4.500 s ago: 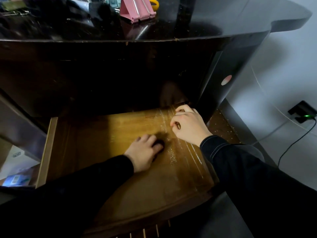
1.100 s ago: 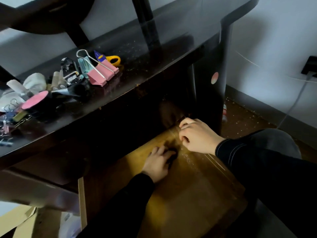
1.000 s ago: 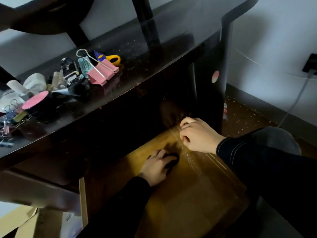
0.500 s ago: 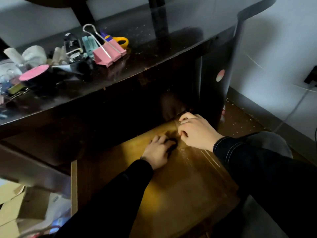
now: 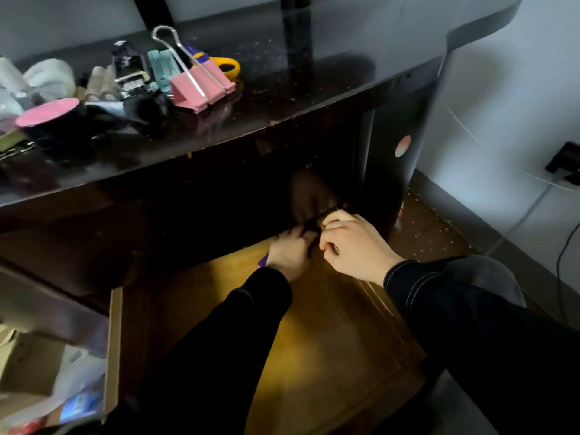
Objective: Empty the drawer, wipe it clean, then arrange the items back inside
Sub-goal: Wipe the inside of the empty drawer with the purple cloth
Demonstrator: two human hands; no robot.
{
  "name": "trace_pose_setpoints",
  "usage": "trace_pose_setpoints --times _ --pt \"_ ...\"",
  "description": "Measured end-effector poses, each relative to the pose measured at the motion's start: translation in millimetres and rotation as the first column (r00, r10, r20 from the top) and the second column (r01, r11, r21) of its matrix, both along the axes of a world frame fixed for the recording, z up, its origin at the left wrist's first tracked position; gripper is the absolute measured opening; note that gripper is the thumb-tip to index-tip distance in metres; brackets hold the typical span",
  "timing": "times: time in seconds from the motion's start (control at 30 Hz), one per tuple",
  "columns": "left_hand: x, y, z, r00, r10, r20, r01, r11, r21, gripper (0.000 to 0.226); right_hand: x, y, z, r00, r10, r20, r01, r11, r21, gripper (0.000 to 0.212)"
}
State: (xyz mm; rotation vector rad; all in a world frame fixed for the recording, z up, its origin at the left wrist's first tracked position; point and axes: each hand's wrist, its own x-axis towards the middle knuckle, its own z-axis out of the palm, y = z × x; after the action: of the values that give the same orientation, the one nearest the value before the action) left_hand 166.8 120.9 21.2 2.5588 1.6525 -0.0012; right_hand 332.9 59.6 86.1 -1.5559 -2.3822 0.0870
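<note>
Deep in the emptied drawer (image 5: pixel 329 356), the left hand (image 5: pixel 290 251) is apparently wiping the back corner, its grip lost in shadow; the right hand (image 5: pixel 353 249) is clutching the rim. Its items (image 5: pixel 201 89) are waiting on the desk (image 5: pixel 314 67), unreturned.

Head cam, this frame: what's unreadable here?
Head view only:
- left hand: covers whatever lies under it on the drawer floor; only a purple corner shows.
- right hand: fingers curled at the back right; the hand hides any grip.
- drawer back: lost in shadow under the desk.
- clutter on the desk's left: cut by the frame edge.
- boxes lower left: blurred.
</note>
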Motion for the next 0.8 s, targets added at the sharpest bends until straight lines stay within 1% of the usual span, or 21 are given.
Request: trace_pose_setpoints --times 0.07,0.13,0.2,0.27,0.33,0.37,0.43,0.5,0.57,0.6,0.63,0.7,0.73,0.8 --pt "-13.2 -30.3 -3.0 0.994 -0.105 -0.022 0.106 0.994 0.029 0.052 0.3 -6.8 5.5 1.000 0.011 -0.003 -0.011 1.000 0.004 0.021" --pt "-34.4 -56.6 -10.9 0.981 -0.191 -0.021 0.191 0.981 0.037 0.052 3.6 -19.6 6.5 0.999 0.003 -0.042 -0.001 0.999 0.034 0.019" --pt "-52.7 -67.6 -17.5 0.981 -0.196 0.004 0.196 0.980 0.037 0.051 10.4 -34.0 0.2 0.985 -0.093 -0.148 0.102 0.993 0.057 0.023" --pt "-60.9 -56.4 -15.7 0.992 -0.117 0.042 0.116 0.993 0.037 0.054 13.5 -41.5 -5.6 0.939 -0.217 -0.267 0.228 0.974 0.012 0.030" --pt "-56.6 -30.7 -11.3 0.996 -0.043 0.080 0.041 0.998 0.037 0.054 12.5 -39.8 -8.6 0.896 -0.294 -0.334 0.284 0.956 -0.080 0.033" --pt "-51.6 -15.0 -9.8 0.994 -0.014 0.105 0.011 0.999 0.034 0.053 11.7 -38.0 -9.4 0.894 -0.300 -0.332 0.285 0.954 -0.094 0.033" --pt "-36.6 17.4 -11.8 0.985 0.060 0.160 -0.061 0.998 0.005 0.051 10.8 -36.4 -9.9 0.901 -0.288 -0.324 0.280 0.957 -0.073 0.031" --pt "-17.9 40.1 -16.4 0.959 0.178 0.222 -0.159 0.982 -0.097 0.049 11.9 -37.0 -9.6 0.897 -0.288 -0.336 0.279 0.957 -0.077 0.030" --pt "-0.1 48.2 -19.7 0.943 0.239 0.230 -0.204 0.965 -0.165 0.049 12.6 -37.2 -9.2 0.892 -0.298 -0.339 0.284 0.954 -0.091 0.030" --pt "6.4 46.4 -18.3 0.944 0.238 0.227 -0.207 0.966 -0.151 0.050 12.4 -36.9 -8.4 0.890 -0.303 -0.341 0.287 0.953 -0.095 0.030" --pt "10.0 40.2 -15.6 0.956 0.207 0.208 -0.189 0.976 -0.105 0.051 12.1 -36.7 -7.4 0.890 -0.304 -0.341 0.288 0.953 -0.097 0.030" --pt "8.4 17.2 -12.1 0.985 0.090 0.145 -0.091 0.996 -0.001 0.054 11.7 -37.3 -6.6 0.892 -0.300 -0.339 0.284 0.954 -0.098 0.030" --pt "5.2 1.7 -12.2 0.993 0.014 0.121 -0.019 0.999 0.037 0.055 11.5 -37.8 -6.3 0.892 -0.300 -0.337 0.284 0.954 -0.099 0.031" --pt "-4.5 -32.4 -14.9 0.979 -0.161 0.125 0.154 0.986 0.063 0.056 10.8 -38.3 -5.2 0.894 -0.308 -0.325 0.292 0.951 -0.101 0.032"
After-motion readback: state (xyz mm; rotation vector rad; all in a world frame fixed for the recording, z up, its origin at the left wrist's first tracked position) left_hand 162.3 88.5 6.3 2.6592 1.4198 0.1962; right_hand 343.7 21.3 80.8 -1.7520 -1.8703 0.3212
